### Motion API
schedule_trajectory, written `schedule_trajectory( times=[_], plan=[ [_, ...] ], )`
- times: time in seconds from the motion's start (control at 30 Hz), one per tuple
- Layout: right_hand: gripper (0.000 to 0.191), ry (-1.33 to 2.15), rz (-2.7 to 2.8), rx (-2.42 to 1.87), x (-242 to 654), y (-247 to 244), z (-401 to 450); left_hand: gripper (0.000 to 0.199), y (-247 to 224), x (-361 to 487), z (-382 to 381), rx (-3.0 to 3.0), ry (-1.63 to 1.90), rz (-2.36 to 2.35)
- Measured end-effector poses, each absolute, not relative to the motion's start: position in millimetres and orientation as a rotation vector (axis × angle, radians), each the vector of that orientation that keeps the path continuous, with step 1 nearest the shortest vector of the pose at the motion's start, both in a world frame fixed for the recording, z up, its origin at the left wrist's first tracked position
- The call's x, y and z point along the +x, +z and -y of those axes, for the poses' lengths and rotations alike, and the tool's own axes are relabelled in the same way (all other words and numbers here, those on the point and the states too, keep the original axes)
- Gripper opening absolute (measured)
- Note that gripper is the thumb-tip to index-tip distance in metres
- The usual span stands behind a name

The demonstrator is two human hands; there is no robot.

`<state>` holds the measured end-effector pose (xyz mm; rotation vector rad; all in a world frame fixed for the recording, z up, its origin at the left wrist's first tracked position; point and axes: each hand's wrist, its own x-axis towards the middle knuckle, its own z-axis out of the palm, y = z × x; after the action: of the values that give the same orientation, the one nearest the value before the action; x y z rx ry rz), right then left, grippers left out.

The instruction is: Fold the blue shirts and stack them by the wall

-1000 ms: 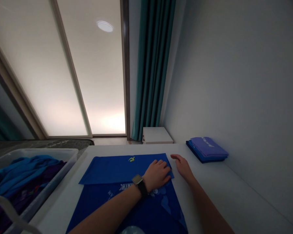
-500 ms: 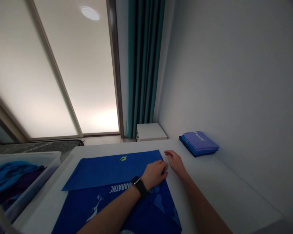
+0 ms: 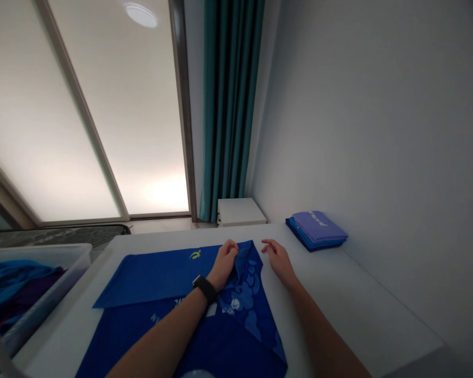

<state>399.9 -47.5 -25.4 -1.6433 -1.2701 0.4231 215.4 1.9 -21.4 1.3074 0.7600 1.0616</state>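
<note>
Blue garment (image 3: pixel 142 273) lies on white table (image 3: pixel 378 315), its far part doubled over. Left hand (image 3: pixel 224 262) grips it near the right edge; right hand (image 3: pixel 279 261), half open, is just beside. Folded stack (image 3: pixel 319 229) sits near wall (image 3: pixel 378 131); bin (image 3: pixel 79 257) of clothes (image 3: pixel 16 283), left. Beyond: white cabinet (image 3: pixel 240 212), teal curtain (image 3: pixel 230 105), lit frosted panels (image 3: pixel 150 131)

One left hand (image 3: pixel 223 264), one right hand (image 3: pixel 280 263), one watch (image 3: pixel 205 289), one blue garment (image 3: pixel 157 275), one folded stack (image 3: pixel 319 228), one bin (image 3: pixel 65 289), loose clothes (image 3: pixel 18 281) too jumbled to count, one tabletop (image 3: pixel 358 310), one curtain (image 3: pixel 230 105), one white cabinet (image 3: pixel 240 211), two glowing panels (image 3: pixel 145 110), one round light (image 3: pixel 141 14)
</note>
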Motion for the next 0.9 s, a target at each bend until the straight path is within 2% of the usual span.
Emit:
schedule_trajectory(
  times=[0.3,0.57,0.77,0.9],
  plan=[
    [0.040,0.605,1.352,-1.577,388,-31,45,0.008,-28,215,-11,1.071,1.190,-0.692],
    [0.043,0.625,1.330,-1.688,390,-34,32,0.027,-26,217,-9,1.099,1.104,-0.579],
    [0.038,0.649,1.356,-1.743,394,-32,7,0.022,-19,218,-3,1.146,1.057,-0.537],
    [0.035,0.664,1.372,-1.752,398,-30,-2,0.030,-10,221,5,1.153,0.975,-0.440]
  ],
)
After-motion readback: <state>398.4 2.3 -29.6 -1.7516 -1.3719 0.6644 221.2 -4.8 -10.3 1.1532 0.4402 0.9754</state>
